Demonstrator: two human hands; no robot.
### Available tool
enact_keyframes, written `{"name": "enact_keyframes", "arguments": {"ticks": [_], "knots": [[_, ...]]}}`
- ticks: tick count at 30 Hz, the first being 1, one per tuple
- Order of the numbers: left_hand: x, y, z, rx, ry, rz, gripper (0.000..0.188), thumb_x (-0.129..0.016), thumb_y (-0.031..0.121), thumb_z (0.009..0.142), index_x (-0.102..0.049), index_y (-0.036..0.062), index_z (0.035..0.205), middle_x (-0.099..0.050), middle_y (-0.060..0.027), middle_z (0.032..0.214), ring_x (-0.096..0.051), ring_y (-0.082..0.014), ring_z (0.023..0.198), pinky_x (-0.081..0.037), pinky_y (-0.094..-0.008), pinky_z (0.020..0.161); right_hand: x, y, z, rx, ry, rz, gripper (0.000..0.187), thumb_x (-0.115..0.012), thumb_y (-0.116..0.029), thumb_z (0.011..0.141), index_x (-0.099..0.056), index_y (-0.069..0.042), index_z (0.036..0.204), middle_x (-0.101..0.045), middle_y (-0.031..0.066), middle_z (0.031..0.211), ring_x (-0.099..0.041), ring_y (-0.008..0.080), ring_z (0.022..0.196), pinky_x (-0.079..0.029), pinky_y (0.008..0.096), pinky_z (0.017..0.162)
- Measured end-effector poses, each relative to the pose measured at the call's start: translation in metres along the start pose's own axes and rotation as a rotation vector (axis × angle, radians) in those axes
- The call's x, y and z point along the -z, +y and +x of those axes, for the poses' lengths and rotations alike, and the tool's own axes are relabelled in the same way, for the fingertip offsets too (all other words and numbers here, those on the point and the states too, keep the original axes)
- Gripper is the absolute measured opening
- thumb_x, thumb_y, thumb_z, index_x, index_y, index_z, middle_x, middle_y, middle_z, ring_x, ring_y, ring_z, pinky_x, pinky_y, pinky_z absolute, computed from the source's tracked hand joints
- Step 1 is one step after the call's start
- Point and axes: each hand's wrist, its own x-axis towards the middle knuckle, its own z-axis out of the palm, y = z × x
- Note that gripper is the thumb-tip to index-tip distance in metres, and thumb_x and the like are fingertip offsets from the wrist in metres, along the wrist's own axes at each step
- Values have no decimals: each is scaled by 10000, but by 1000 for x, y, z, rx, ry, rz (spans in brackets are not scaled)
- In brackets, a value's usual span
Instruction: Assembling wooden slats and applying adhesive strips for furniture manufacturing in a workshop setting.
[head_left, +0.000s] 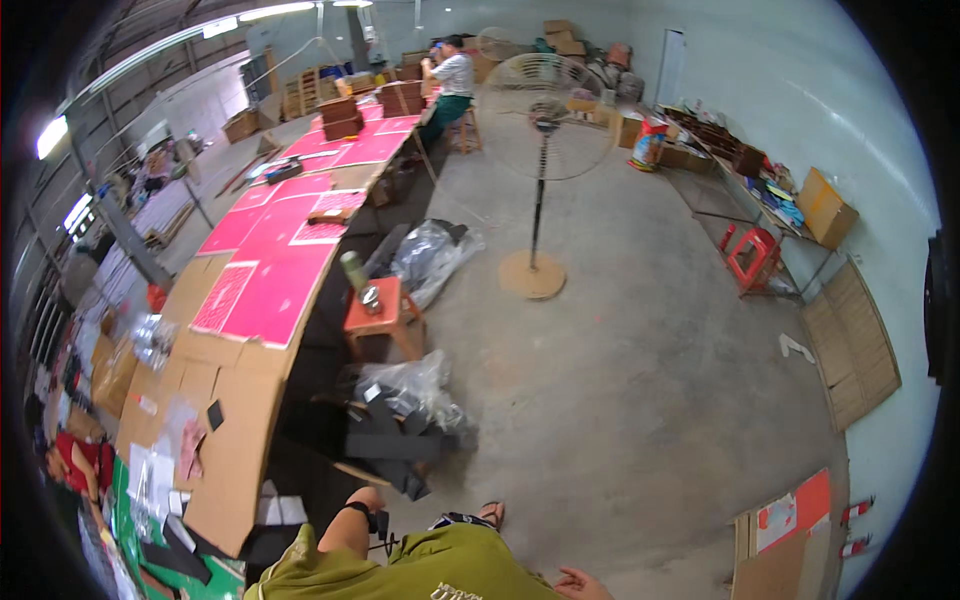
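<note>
My left hand [367, 499] is low in the view beside the table's near end, with a dark band on its wrist; its fingers are too indistinct to read. Ahead of it lies a heap of black flat pieces [390, 447] on the floor, partly under clear plastic. At the lower edge my right hand [582, 584] hangs by my green shirt [440, 565], partly cut off, fingers loosely extended and nothing visible in them. Brown cardboard [225, 410] covers the near part of the long table, and pink sheets [275, 250] lie farther along.
An orange stool [375, 318] beside the table bears a green bottle and a metal cup. A standing fan [540, 200] is on the grey floor ahead. A person [455, 75] sits at the table's far end; another [85, 460] is at left. Cardboard [785, 560] stands at lower right.
</note>
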Motion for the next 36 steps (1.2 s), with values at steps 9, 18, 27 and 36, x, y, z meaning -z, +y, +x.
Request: {"name": "enact_keyframes", "arguments": {"ticks": [9,18,27,36], "knots": [[179,447,34,-784,292,42,434,-608,265,848,-575,62,1230,-644,-218,1102,-599,-393,1045,-484,-460,900,180,-22,117,-149,481,230,445,-606,-174,918,-501,-5,1316,-635,105,1109,-619,196,968,-510,335,851],[165,590,117,-505,62,207,507,-615,353,842,-562,145,1301,-610,-157,1244,-571,-345,1153,-452,-441,988,432,-133,267,-281,536,32,419,-573,-254,927,-555,17,1246,-638,149,1158,-639,219,973,-519,362,864],[160,554,218,23,-20,332,355,-629,357,839,-707,109,1080,-643,-133,1205,-619,-301,1108,-502,-414,927,701,-300,316,145,760,-382,326,-592,-115,839,-622,42,1123,-675,85,857,-655,197,716,-541,372,691],[318,885,336,-221,125,-29,395,-612,358,831,-648,111,1136,-643,-157,1172,-604,-347,1089,-495,-467,900,768,-402,470,-237,423,-438,336,-607,-166,847,-631,31,1117,-688,107,918,-668,211,757,-544,376,727]]}}
